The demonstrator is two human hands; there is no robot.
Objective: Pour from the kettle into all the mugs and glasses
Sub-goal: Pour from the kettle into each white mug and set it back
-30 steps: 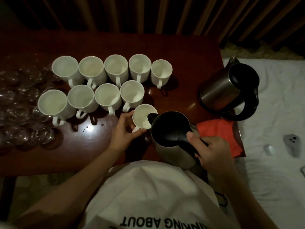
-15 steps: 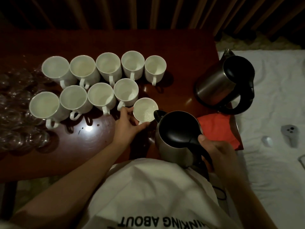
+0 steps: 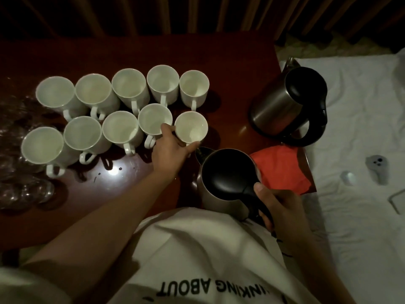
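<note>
**Spill risks w/ kettle lifted next to a tight mug cluster**

I've got the kettle in my right hand, fingers wrapped round the black handle, thumb on top. It sits at abt 5 o'clock of the table, close to my chest, spout aimed toward 11 o'clock at the nearest mug. Left hand is cupped on that mug's near side, thumb and fingers touching the rim/wall, closed on it loosely.

That mug is the right end of the front row; 4 more in that row run off toward 9 o'clock, 5 behind at 12. Glasses crowd the 9 o'clock edge, hard to count in this dim light. Can't tell fill levels reliably.

What I think could go wrong:
- Spout tip is just beside my left fingers. If contents are hot, any dribble lands on my hand first.
- Mugs touch or nearly touch; nudging one sideways could knock its neighbour, handles may snag.
- Low light + white interiors = I may misjudge level and overfill.
- Glasses overlap visually; easy to skip one or clip it w/ the kettle body reaching across.
- 2nd kettle at 2 o'clock sits near the table edge, red cloth at 4; my right elbow swinging back could catch either.
</note>
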